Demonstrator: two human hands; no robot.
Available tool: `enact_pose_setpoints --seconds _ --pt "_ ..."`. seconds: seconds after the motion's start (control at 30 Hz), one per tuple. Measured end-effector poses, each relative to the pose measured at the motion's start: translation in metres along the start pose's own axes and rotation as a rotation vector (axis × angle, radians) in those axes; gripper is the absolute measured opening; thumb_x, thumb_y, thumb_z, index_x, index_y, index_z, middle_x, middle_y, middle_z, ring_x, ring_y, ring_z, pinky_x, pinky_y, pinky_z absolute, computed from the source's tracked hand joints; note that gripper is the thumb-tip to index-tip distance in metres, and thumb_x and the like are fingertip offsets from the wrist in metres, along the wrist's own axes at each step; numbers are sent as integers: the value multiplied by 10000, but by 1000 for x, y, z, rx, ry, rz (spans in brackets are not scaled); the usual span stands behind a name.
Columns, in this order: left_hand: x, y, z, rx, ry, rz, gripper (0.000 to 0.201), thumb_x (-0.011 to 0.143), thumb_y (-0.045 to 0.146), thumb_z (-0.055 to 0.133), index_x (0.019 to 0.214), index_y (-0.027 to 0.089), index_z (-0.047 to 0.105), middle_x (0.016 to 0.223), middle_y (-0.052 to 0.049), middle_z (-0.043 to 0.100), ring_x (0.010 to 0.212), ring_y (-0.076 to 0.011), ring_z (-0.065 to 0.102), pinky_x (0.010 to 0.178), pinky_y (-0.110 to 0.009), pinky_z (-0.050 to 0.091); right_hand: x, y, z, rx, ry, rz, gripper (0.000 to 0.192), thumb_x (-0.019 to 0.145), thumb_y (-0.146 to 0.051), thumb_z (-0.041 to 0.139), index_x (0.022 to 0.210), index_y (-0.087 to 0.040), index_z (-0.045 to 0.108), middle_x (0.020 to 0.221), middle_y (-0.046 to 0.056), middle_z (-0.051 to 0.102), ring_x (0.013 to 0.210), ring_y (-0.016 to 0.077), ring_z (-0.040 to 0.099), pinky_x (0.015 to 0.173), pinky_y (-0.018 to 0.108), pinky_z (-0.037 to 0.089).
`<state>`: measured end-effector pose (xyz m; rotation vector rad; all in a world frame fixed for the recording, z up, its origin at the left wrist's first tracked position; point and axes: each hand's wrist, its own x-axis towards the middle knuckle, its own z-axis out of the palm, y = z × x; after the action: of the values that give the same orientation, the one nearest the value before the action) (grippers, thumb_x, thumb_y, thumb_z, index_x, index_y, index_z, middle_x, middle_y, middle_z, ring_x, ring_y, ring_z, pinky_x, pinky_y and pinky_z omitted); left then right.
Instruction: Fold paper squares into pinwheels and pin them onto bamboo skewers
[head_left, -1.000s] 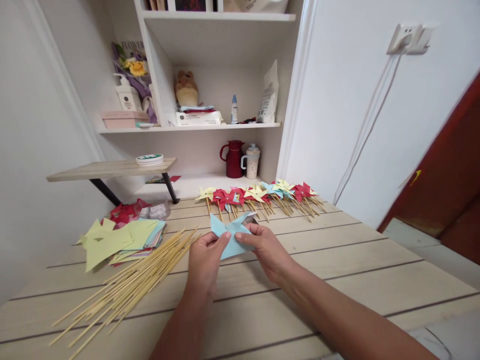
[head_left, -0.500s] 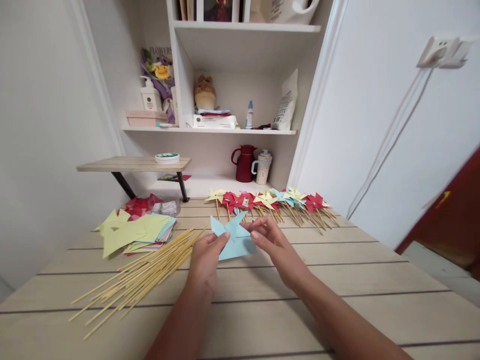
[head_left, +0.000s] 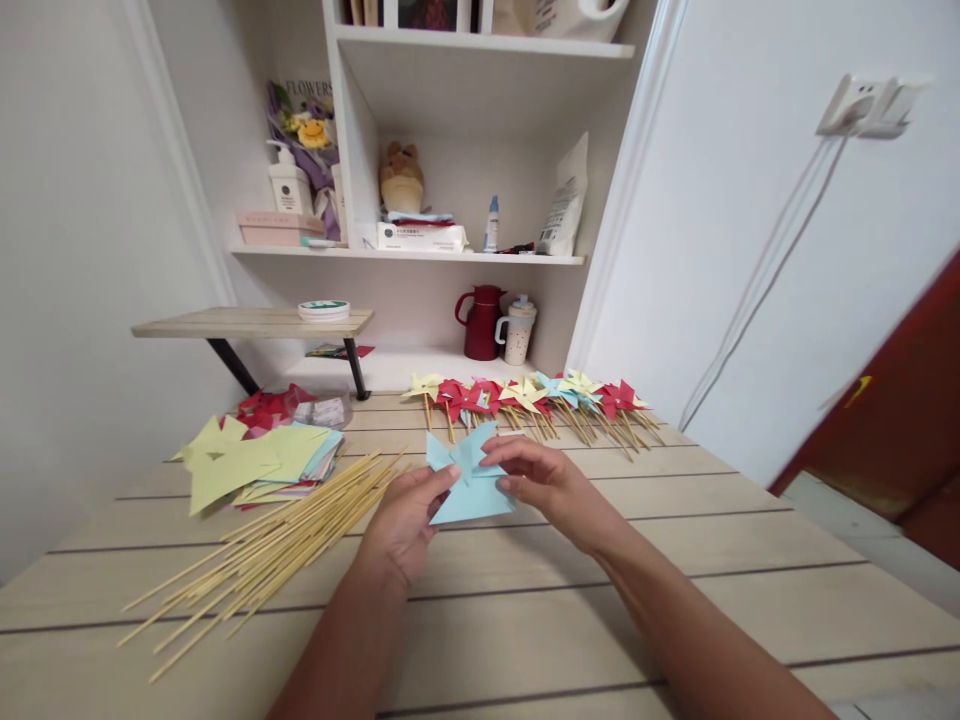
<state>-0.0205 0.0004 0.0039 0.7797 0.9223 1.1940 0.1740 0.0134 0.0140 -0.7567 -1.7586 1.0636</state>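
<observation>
Pinching left hand: thumb pressed on the light-blue paper, closed on its left side (fingers behind it mostly hidden).
Right hand: at the paper's right edge, thumb and forefinger slightly parted; cannot tell whether they grip.
Light-blue paper: right of the stick bundle, partly folded, between both hands.
Pinwheels: beyond and right of the stick bundle.
</observation>
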Motion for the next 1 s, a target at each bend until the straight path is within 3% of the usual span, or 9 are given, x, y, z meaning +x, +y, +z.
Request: enact_pose_setpoints --seconds 0.13,0.3,0.53,0.7,0.83,1.0 --pt "2 1 -2 -40 3 -45 254 641 293 830 834 155 740 793 -53 723 749 -162 648 673 -257 491 -1 -4 -5 -96 -60 -36 177 847 -225 637 952 -296 760 1284 43 572 1145 225 538 831 344 473" --pt "6 -2 -5 -114 16 -78 236 639 230 840 828 149 724 843 -58 739 767 -157 662 658 -242 508 1 -2 -8 -47 -77 -54 215 855 -218 636 1013 -305 754 1180 46 603 1003 193 581 776 324 481" --pt "11 -1 -7 -166 49 -106 172 694 137 783 854 131 721 845 -61 737 729 -140 654 592 -214 494 1 -2 -10 -166 -111 -89 192 856 -253 665 1009 -323 758 1166 46 504 928 169 537 790 329 471" --pt "10 -1 -6 -134 45 -84 193 688 170 792 861 127 718 849 -72 734 738 -157 650 640 -250 510 2 -1 -10 -142 -81 -42 129 766 -322 777 892 -298 779 1130 41 492 790 136 514 705 302 467" --pt "5 -1 -2 -109 34 -76 206 642 203 823 797 123 713 816 -72 732 702 -147 640 613 -238 483 4 2 -7 -146 -78 -53 133 751 -357 789 867 -293 783 1084 44 498 862 165 529 693 295 454" --pt "2 -4 1 -40 19 -13 254 591 284 852 714 121 701 671 -37 686 605 -121 589 571 -229 433 5 10 -1 -124 4 -51 115 724 -356 808 742 -254 759 970 35 520 936 199 540 786 332 453"
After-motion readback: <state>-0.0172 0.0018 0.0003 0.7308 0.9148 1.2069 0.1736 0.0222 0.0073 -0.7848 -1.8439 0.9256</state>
